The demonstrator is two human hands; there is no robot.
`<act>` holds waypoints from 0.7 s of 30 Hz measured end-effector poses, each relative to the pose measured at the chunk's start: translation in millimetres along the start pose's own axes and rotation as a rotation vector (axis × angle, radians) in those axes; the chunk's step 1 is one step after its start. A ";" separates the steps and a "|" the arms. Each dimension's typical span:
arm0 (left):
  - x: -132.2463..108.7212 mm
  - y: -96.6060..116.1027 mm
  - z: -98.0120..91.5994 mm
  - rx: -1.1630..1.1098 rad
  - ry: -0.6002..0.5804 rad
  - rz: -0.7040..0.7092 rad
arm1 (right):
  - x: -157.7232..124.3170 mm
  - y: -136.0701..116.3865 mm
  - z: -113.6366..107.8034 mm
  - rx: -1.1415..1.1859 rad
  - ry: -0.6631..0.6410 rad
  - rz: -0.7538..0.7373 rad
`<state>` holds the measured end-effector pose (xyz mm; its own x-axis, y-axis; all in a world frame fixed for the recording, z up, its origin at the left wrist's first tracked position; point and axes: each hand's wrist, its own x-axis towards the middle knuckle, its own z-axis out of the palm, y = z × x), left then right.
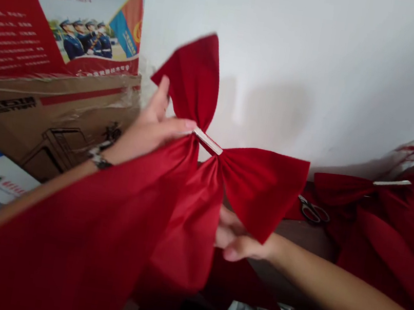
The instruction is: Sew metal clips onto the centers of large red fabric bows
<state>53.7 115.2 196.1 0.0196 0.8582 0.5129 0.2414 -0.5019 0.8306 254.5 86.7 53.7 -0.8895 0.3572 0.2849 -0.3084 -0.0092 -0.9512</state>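
Makeshift handwork corner, partly storage; whether home, office or school, I can't tell. Signs around me: a printed cardboard carton, a colour-printed panel just above it, white wall beyond the carton, and, well to its right, scissors beside heaped red fabric.

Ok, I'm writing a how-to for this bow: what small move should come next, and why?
Perhaps use the right hand to smooth the creased tail beside it on the red bow: fingers lie at the tail's edge, and the left hand, thumb at the pale centre strip, could steady it.
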 end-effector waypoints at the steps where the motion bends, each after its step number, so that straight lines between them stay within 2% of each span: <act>1: -7.2 -15.0 6.4 -0.054 -0.020 -0.036 | -9.5 -2.1 4.8 0.051 0.069 0.006; 3: -23.7 -42.8 23.0 -0.208 -0.089 -0.169 | -30.3 -9.3 13.6 0.138 0.317 0.025; 5: -40.9 -67.2 42.3 -0.331 -0.181 -0.309 | -50.5 -18.8 17.4 0.161 0.627 0.088; 6: -49.1 -78.3 51.8 -0.368 -0.214 -0.345 | -60.0 -23.5 16.2 0.161 0.732 0.148; 7: -56.7 -88.7 60.4 -0.390 -0.241 -0.379 | -69.3 -27.4 12.7 0.161 0.781 0.219; 8: -63.4 -98.4 67.9 -0.413 -0.275 -0.410 | -78.6 -30.1 7.0 0.155 0.793 0.287; 11: -77.7 -122.4 81.1 -0.410 -0.351 -0.539 | -107.5 -28.5 -17.4 0.110 0.702 0.518; 13: -82.1 -132.6 82.0 -0.328 -0.388 -0.654 | -126.6 -21.6 -32.8 -0.041 0.663 0.604; 15: -82.7 -137.4 78.3 -0.246 -0.477 -0.742 | -143.3 -16.3 -42.0 -0.251 0.593 0.711; 18: -77.1 -135.8 70.1 -0.106 -0.636 -0.729 | -157.1 -23.2 -44.7 -0.489 0.465 0.848; 19: -73.6 -133.5 68.6 -0.018 -0.688 -0.693 | -157.2 -29.7 -44.8 -0.586 0.473 0.855; 21: -64.6 -127.1 69.6 0.214 -0.765 -0.620 | -149.3 -45.1 -48.4 -0.861 0.584 0.810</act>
<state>89.3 131.1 42.3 0.4312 0.8375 -0.3357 0.5878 0.0216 0.8087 417.5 79.1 48.4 -0.3768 0.8819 -0.2834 0.7442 0.1061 -0.6595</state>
